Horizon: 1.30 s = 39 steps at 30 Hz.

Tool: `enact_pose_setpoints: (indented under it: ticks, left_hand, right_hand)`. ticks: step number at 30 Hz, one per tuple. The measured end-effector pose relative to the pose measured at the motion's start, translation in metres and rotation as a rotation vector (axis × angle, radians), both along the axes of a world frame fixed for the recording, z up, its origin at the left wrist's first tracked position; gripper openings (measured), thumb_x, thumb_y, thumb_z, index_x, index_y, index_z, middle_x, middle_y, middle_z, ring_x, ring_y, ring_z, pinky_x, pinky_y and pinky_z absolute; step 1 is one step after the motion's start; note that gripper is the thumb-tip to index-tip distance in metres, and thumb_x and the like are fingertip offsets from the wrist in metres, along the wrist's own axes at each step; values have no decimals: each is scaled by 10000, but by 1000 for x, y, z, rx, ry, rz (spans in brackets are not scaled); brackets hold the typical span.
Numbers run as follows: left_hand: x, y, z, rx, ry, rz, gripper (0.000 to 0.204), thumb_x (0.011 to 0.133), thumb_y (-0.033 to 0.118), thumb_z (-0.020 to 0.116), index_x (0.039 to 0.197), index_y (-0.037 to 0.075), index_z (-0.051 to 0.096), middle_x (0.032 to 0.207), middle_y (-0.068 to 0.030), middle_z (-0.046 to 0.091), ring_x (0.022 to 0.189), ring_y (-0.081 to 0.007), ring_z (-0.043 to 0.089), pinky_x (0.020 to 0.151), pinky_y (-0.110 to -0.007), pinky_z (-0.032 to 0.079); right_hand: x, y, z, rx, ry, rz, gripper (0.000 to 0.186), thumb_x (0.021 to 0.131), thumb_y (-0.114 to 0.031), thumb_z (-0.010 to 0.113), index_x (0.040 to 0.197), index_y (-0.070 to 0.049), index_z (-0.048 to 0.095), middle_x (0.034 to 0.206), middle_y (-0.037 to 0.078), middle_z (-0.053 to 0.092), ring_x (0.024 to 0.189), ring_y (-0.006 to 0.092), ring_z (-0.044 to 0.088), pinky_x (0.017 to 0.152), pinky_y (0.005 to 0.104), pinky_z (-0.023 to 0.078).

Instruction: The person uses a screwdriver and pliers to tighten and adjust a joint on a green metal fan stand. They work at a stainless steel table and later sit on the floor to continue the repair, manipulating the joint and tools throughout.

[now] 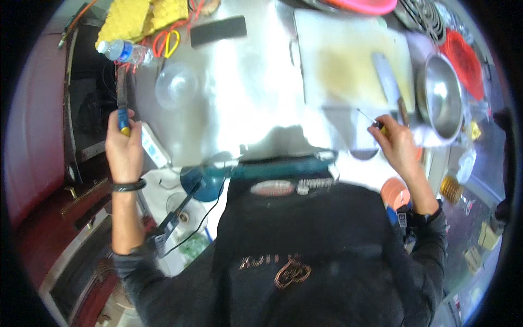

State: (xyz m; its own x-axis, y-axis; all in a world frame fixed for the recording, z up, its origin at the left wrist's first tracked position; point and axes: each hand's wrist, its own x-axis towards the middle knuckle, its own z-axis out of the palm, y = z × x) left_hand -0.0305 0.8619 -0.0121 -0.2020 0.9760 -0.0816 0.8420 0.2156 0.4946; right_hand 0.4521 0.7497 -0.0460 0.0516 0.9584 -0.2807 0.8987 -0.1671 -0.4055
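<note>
At the left edge of a steel table (218,117), my left hand (124,150) is closed round a tool with a blue-and-yellow handle (123,121); its exact kind is unclear. A white power strip (154,146) lies just beside that hand. On the right, my right hand (402,146) grips a small screwdriver (367,116), its thin shaft pointing up and left over the table's near side. Its dark and yellow handle is mostly inside my fingers. Close by that hand, a knife (386,76) with a wooden handle rests on a stained white cutting board (316,49).
A steel bowl (440,101) stands right of the board, with a red basket (464,62) behind it. Toward the far left are a clear plastic bowl (177,85), a water bottle (128,53), red-and-yellow scissors (166,43), a dark flat slab (219,31) and yellow bumpy sheets (122,22).
</note>
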Motion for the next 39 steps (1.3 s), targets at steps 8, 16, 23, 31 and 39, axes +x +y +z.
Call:
enact_pose_setpoints:
  ticks: [8,16,23,31,39]
  left_hand:
    - [10,-68,-149,-35,51,-300,402,801,93,669,1193,12,629,1050,-244,692,970,-422,667,834,-506,532]
    - [43,-62,-213,-25,114,-526,536,717,132,773,1236,78,651,1021,-182,633,972,-394,608,875,-485,493]
    - [42,-70,-185,186,-47,-528,518,829,144,735,1332,104,616,1286,-175,599,1212,-356,545,1089,-482,367]
    - [89,-110,-108,-104,-710,-591,426,804,3,807,1213,19,689,1034,-95,700,889,-180,660,795,-272,516]
    - [113,-189,-33,37,-290,-644,550,726,39,853,1244,30,668,1025,-103,695,895,-208,682,787,-299,541]
  right_hand:
    - [-27,-61,-120,-54,493,14,256,916,-168,729,1086,-15,613,947,224,694,879,403,690,754,426,540]
    - [-109,-17,-141,-321,595,297,318,883,-262,771,1049,-24,641,954,182,704,883,368,692,779,439,536]
    - [-129,-22,-121,-273,463,307,384,773,-326,853,897,-59,606,807,117,677,755,327,670,687,422,495]
    - [-100,-12,-47,-146,591,94,294,773,-128,868,945,-17,656,815,14,645,773,96,575,705,280,483]
    - [-28,-44,-16,-42,843,314,288,794,-86,844,1052,-22,733,892,16,702,826,83,614,739,246,488]
